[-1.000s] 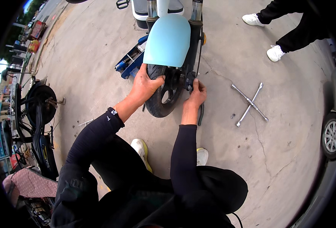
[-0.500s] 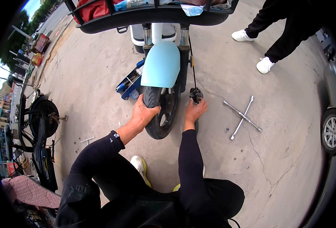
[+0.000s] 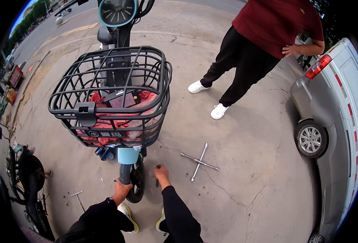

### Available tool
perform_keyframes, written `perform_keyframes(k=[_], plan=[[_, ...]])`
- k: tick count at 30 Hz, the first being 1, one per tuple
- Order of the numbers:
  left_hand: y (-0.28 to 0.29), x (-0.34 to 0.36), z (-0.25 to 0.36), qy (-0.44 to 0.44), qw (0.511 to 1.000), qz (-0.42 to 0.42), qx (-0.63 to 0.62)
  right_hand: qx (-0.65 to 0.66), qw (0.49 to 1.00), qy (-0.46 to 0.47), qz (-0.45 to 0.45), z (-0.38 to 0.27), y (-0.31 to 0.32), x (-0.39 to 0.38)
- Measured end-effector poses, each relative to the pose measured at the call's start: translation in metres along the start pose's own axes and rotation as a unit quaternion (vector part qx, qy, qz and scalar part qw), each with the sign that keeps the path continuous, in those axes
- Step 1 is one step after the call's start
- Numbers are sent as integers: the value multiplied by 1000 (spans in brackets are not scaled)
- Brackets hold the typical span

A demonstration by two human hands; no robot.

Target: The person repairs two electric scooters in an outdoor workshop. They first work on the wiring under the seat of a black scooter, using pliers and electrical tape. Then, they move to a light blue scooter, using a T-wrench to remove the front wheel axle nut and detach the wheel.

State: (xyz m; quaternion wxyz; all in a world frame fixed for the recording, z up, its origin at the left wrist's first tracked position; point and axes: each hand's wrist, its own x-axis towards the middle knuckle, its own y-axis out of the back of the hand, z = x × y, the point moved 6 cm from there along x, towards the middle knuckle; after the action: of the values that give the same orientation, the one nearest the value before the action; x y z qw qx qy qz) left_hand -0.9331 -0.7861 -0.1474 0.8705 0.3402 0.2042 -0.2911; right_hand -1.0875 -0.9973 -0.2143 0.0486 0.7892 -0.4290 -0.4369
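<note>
The front wheel (image 3: 137, 182) of an electric scooter stands in front of me, under a light blue mudguard (image 3: 127, 156). My left hand (image 3: 122, 190) is closed round the left side of its black tyre (image 3: 124, 174). Just right of the wheel and apart from it, my right hand (image 3: 162, 175) has its fingers closed on a small dark part, which looks like the brake caliper (image 3: 158, 166); most of it is hidden by the fingers. Above the wheel sits the scooter's black basket (image 3: 110, 111), holding red cloth and a dark box.
A chrome cross wrench (image 3: 199, 161) lies on the concrete at right, a T-handle wrench (image 3: 78, 198) at left. A blue jack (image 3: 105, 153) is behind the wheel. A person (image 3: 243, 60) stands ahead, a van (image 3: 332, 105) right, another two-wheeler (image 3: 31, 174) left.
My view has tilted up, so the whole basket, headlamp and standing person's torso now show. My left hand stays on the tyre and my right hand stays beside the wheel.
</note>
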Motion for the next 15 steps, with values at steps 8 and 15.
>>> perform_keyframes(k=[8,15], plan=[[92,-95,36,26,982,-35,186,-208,977,38,-33,62,249,-184],[256,-267,101,-6,948,-32,316,-408,863,-197,-221,165,429,-401]])
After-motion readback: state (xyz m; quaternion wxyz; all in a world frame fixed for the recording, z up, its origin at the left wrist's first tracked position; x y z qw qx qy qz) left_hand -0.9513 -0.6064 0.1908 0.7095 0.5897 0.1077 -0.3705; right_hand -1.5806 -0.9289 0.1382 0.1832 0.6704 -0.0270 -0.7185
